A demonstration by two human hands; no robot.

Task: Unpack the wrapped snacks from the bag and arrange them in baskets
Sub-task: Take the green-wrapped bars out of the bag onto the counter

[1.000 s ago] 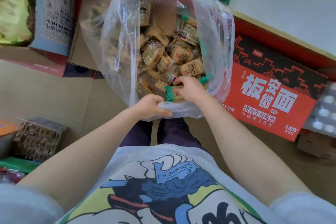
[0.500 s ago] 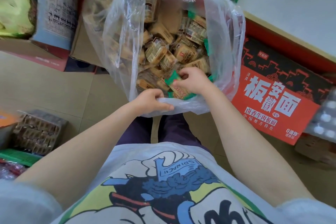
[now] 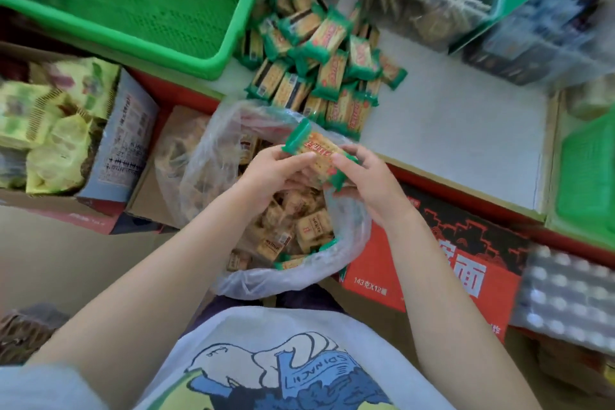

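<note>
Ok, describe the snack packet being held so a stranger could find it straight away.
Start at the clear plastic bag of tan wrapped snacks in the middle. Just above its mouth, the left hand and right hand hold one green-ended cracker packet between them. Its lookalikes lie piled on the white shelf; only this one is lifted.

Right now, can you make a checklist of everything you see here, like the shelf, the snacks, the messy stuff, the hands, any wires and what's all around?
Surface: white shelf, partly bare.
Job's things: green-wrapped snack held over the clear plastic bag of snacks; snack pile on the shelf beside the green basket.
Clutter: red noodle box, box of yellow-green packets.
Hands: left hand and right hand both grip the snack.
Cables: nothing seen.
Surroundings: clear bins above, blurred.
</note>
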